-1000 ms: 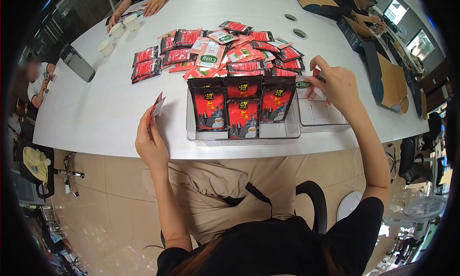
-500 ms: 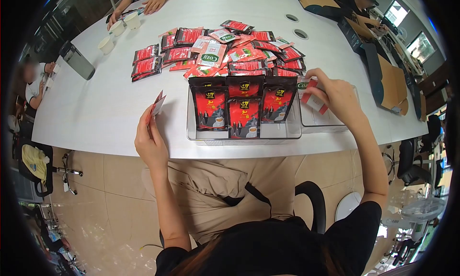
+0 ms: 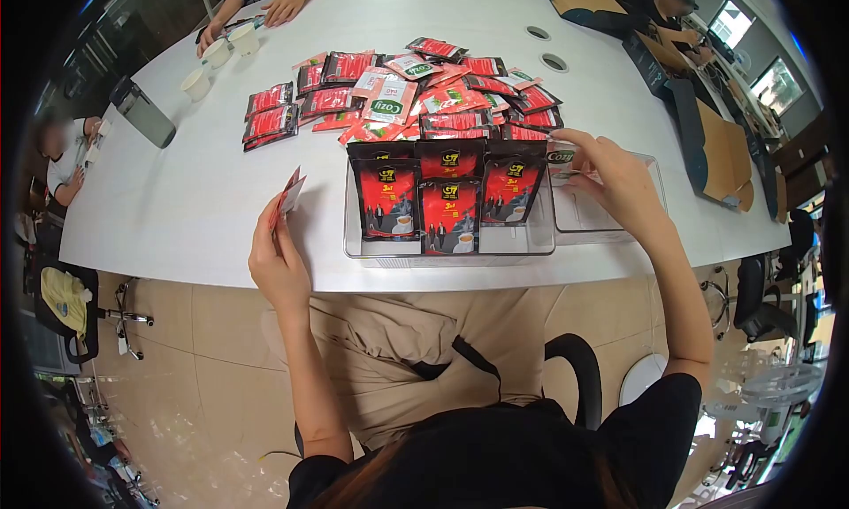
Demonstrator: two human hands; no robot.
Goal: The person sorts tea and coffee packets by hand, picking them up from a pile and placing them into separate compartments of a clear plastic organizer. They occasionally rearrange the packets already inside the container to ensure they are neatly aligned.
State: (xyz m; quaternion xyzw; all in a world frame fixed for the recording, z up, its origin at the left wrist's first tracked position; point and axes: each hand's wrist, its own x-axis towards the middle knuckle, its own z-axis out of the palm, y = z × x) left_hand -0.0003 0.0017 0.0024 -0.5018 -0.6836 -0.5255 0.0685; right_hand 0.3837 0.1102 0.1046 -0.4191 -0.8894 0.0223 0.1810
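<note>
White table (image 3: pixel 195 213), tiled floor (image 3: pixel 221 332); we log L→R | one bottle (image 3: pixel 141 113) | three paper cups (image 3: pixel 196 85) | left hand (image 3: pixel 281 270) pinching thin packets (image 3: pixel 291 199), edge-on, count unclear | sachet heap (image 3: pixel 389 108), overlapping, uncountable | at least four G7 3in1 sachets (image 3: pixel 451 221) upright in clear bin (image 3: pixel 520 242) | right hand (image 3: pixel 619 186), fingers parted at part-hidden Cozy sachet (image 3: pixel 560 158) in second bin (image 3: pixel 594 219), grip: we cannot tell | cardboard boxes (image 3: pixel 721 155)

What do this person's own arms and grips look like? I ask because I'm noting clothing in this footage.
The person wears a plain black top; its short sleeves, left and right, end above the elbows. Both forearms are bare, as are the left grip and right grip: no gloves, watch, bracelet, cables or markings show.
</note>
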